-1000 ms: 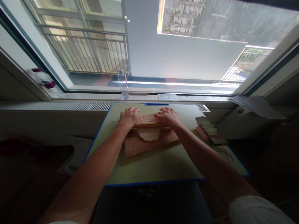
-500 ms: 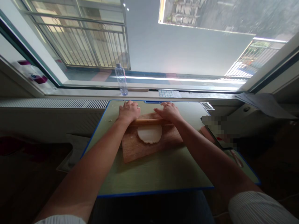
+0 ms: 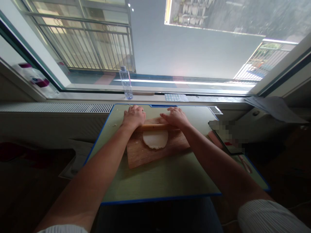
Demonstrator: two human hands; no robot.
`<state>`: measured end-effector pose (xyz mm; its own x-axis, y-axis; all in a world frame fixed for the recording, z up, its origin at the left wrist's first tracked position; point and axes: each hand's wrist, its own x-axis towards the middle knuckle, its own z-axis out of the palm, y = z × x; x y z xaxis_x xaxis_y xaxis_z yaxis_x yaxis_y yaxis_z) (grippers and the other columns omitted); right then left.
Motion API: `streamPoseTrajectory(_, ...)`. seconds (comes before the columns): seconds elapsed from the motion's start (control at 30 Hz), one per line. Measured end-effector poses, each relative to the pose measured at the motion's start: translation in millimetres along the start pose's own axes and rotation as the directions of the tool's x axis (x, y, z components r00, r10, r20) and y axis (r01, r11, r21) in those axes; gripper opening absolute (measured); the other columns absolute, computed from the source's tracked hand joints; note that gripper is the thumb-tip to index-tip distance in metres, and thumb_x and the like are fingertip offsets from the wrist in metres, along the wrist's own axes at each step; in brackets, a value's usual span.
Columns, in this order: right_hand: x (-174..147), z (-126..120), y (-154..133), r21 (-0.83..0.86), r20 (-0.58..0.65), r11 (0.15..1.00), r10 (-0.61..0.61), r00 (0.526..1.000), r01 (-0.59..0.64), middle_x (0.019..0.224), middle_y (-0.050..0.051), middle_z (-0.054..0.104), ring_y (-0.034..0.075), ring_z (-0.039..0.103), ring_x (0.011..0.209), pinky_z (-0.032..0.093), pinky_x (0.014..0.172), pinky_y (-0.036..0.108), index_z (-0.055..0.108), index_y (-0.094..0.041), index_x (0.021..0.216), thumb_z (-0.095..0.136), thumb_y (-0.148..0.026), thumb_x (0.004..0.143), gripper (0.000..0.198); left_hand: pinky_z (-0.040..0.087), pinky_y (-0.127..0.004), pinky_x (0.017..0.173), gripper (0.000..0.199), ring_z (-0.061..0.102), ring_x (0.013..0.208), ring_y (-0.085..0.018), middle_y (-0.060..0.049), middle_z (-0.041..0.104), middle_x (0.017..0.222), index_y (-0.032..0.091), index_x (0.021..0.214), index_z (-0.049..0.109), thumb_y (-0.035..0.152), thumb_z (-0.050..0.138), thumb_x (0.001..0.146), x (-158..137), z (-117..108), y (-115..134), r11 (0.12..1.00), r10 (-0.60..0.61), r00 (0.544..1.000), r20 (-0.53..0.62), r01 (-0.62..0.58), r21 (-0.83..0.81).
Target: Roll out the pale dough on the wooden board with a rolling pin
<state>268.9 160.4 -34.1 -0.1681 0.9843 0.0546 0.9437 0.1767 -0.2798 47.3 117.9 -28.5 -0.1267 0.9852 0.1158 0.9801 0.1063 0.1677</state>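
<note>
"At far left, what?"

"Purple-capped bottle [image 3: 36, 79], beside the window frame [image 3: 36, 48]."

"Next, to the right?"

"Pale grille [image 3: 73, 107] just below the sill [image 3: 92, 96]. Up on the sill, a clear bottle [image 3: 126, 83], upright."

"And the left hand [image 3: 134, 115]?"

"Laid over the left end of the pin [image 3: 155, 127], back up, fingers bent forward. Underside hidden; can't tell whether wrapped right round the wood."

"And the pin itself?"

"Straight across between both hands, above the board [image 3: 137, 157] and over the far part of the dough [image 3: 155, 140]."

"What shape of dough?"

"Pale and flat, rounded on the near side, slightly ragged along that edge. Near the middle of the board, in front of the pin, far side hidden."

"And under the board?"

"Green table [image 3: 170, 184] with a blue edge. Board set askew on it."

"Farther right, about the right hand [image 3: 176, 116]?"

"Palm down over the pin's right end, fingers spread forward, thumb stretched inward. Not clenched."

"Past that?"

"On the table's right side, a pink thing [image 3: 215, 139] beside a dark-edged slab [image 3: 235, 150], partly pixelated. Then a slim stick [image 3: 245, 163], nearer the person. At far right, well apart from the dough, loose papers [image 3: 274, 108]."
</note>
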Motion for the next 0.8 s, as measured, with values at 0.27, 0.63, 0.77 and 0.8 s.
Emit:
streamPoseTrajectory(0.27, -7, -2, -1, -0.003, 0.011, 1.000, 0.020, 1.000, -0.020, 0.158, 0.019, 0.061, 0.038, 0.053, 0.147, 0.041, 0.122, 0.049, 0.063, -0.017, 0.152, 0.057, -0.069, 0.101, 0.073, 0.049, -0.052, 0.117, 0.046, 0.058, 0.138, -0.033, -0.014, 0.064, 0.152, 0.026, 0.137, 0.072, 0.036, 0.042, 0.105, -6, 0, -1, 1.000, 0.009, 1.000, -0.004, -0.009, 0.008)
streamPoseTrajectory(0.63, -17, -5, -4, 0.004, 0.015, 1.000, 0.031, 0.999, -0.031, 0.156, 0.018, 0.063, 0.037, 0.055, 0.145, 0.041, 0.122, 0.048, 0.065, -0.018, 0.149, 0.056, -0.070, 0.100, 0.071, 0.051, -0.051, 0.115, 0.045, 0.060, 0.136, -0.033, -0.013, 0.066, 0.150, 0.026, 0.136, 0.072, 0.036, 0.042, 0.105, -17, -4, -1, 0.999, 0.030, 1.000, -0.007, -0.030, 0.018)
streamPoseTrajectory(0.77, -20, -7, -4, -0.006, 0.029, 0.999, 0.035, 0.999, -0.035, 0.158, 0.017, 0.062, 0.036, 0.054, 0.145, 0.041, 0.122, 0.048, 0.065, -0.020, 0.149, 0.055, -0.071, 0.100, 0.071, 0.050, -0.052, 0.115, 0.046, 0.060, 0.136, -0.033, -0.012, 0.065, 0.151, 0.029, 0.137, 0.072, 0.037, 0.041, 0.105, -20, -4, -1, 1.000, 0.023, 1.000, 0.016, -0.023, 0.013)
streamPoseTrajectory(0.8, -21, -7, -5, -0.008, 0.032, 0.999, 0.035, 0.999, -0.034, 0.158, 0.017, 0.062, 0.036, 0.054, 0.146, 0.040, 0.122, 0.048, 0.065, -0.020, 0.149, 0.055, -0.071, 0.100, 0.071, 0.050, -0.052, 0.116, 0.046, 0.059, 0.136, -0.033, -0.012, 0.065, 0.151, 0.029, 0.138, 0.072, 0.037, 0.041, 0.105, -21, -4, -1, 1.000, 0.021, 1.000, 0.021, -0.021, 0.013)
